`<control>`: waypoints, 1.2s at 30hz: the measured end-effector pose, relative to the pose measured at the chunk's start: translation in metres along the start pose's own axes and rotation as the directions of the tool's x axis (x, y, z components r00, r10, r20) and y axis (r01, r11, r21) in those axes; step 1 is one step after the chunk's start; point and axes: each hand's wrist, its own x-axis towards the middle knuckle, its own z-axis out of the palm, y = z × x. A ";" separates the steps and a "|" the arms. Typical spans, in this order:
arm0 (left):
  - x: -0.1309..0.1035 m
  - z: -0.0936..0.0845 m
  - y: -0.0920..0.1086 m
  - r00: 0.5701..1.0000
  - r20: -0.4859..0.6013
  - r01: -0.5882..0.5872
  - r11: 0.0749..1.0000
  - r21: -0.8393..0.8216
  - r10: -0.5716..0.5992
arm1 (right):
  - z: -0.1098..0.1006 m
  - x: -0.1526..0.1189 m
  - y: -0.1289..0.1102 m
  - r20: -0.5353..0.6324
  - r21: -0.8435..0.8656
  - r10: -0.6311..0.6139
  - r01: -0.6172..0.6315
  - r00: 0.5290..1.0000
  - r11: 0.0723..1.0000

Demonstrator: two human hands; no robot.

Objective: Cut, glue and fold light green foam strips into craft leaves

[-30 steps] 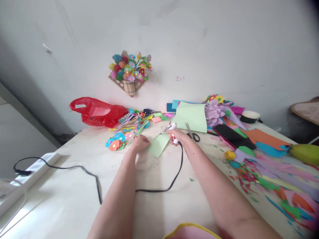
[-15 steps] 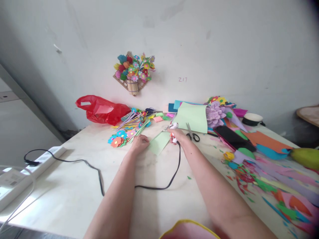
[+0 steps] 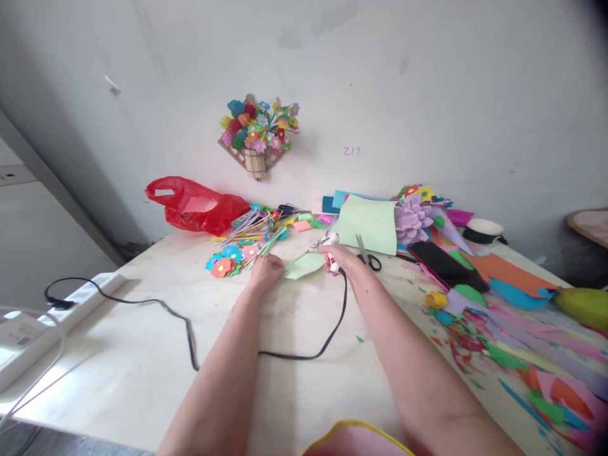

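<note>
My right hand [image 3: 335, 259] is wrapped round a white hot glue gun [image 3: 334, 239], its black cord [image 3: 342, 310] looping down across the table. The gun's tip points left, over the far edge of a small pale green sheet [image 3: 304, 266]. At the sheet's left end, my left hand [image 3: 266, 272] has its fingers closed on the corner. The sheet bows up a little between the two hands. Light green stems [image 3: 272, 239] lie just beyond my left hand. Right of the gun, scissors [image 3: 368, 254] rest partly open on the table.
Foam flowers [image 3: 224, 263] and a red plastic bag [image 3: 192, 206] lie at the left. A larger green sheet [image 3: 368, 221], a phone [image 3: 446, 265] and coloured scraps [image 3: 475, 335] spread over the right. A power strip [image 3: 71, 316] stands at the left edge.
The small green sheet lay nearly flat before; its near edge has lifted and curled. Both hands have stayed in almost the same place, and the view has shifted slightly.
</note>
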 end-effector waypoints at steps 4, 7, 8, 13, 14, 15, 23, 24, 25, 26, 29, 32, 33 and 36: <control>0.002 0.000 0.002 0.999 -0.011 0.042 0.998 0.044 -0.042 | 0.000 0.000 0.000 0.009 -0.001 -0.006 0.006 1.000 1.000; 0.003 0.000 0.002 0.999 -0.024 0.050 0.995 0.090 -0.048 | 0.000 0.002 0.001 0.020 -0.001 -0.008 0.008 1.000 1.000; 0.003 0.001 0.002 0.999 -0.031 0.047 0.993 0.105 -0.044 | 0.000 0.003 0.001 0.023 -0.007 -0.006 0.006 1.000 1.000; 0.003 0.000 0.005 0.998 -0.068 0.022 0.985 0.169 -0.010 | 0.002 0.002 0.000 0.063 -0.017 -0.003 0.004 0.998 1.000; 0.003 0.000 0.006 0.997 -0.073 0.015 0.984 0.176 -0.002 | 0.002 0.001 0.000 0.070 -0.013 -0.001 0.002 0.998 1.000; 0.002 0.000 0.007 0.997 -0.079 0.010 0.984 0.179 0.004 | 0.003 0.001 0.000 0.075 -0.010 0.003 -0.002 0.997 1.000; 0.004 0.005 0.010 0.994 -0.107 0.013 0.987 0.158 0.004 | 0.005 0.008 0.007 0.091 0.029 0.013 -0.016 0.996 0.999; 0.004 0.006 0.010 0.994 -0.112 0.006 0.987 0.160 0.012 | 0.005 0.009 0.008 0.093 0.036 0.011 -0.014 0.996 0.999; 0.005 0.007 0.010 0.993 -0.119 0.001 0.986 0.165 0.019 | 0.005 0.010 0.009 0.095 0.045 0.010 -0.015 0.995 0.999; 0.005 0.008 0.010 0.992 -0.126 -0.003 0.985 0.172 0.025 | 0.005 0.010 0.010 0.095 0.055 0.013 -0.018 0.995 0.998; 0.005 0.011 0.010 0.991 -0.132 -0.009 0.980 0.197 0.036 | 0.005 0.010 0.010 0.073 0.081 0.029 -0.035 0.997 0.996; 0.004 0.011 0.010 0.992 -0.126 -0.004 0.977 0.215 0.032 | 0.004 0.010 0.010 0.007 0.086 0.048 -0.049 0.999 0.995; 0.004 0.010 0.010 0.992 -0.122 -0.001 0.976 0.218 0.028 | 0.003 0.010 0.010 -0.012 0.088 0.052 -0.050 0.999 0.995; 0.003 0.006 0.011 0.994 -0.108 0.018 0.975 0.223 0.007 | 0.001 0.013 0.011 -0.054 0.113 0.037 -0.031 0.998 0.993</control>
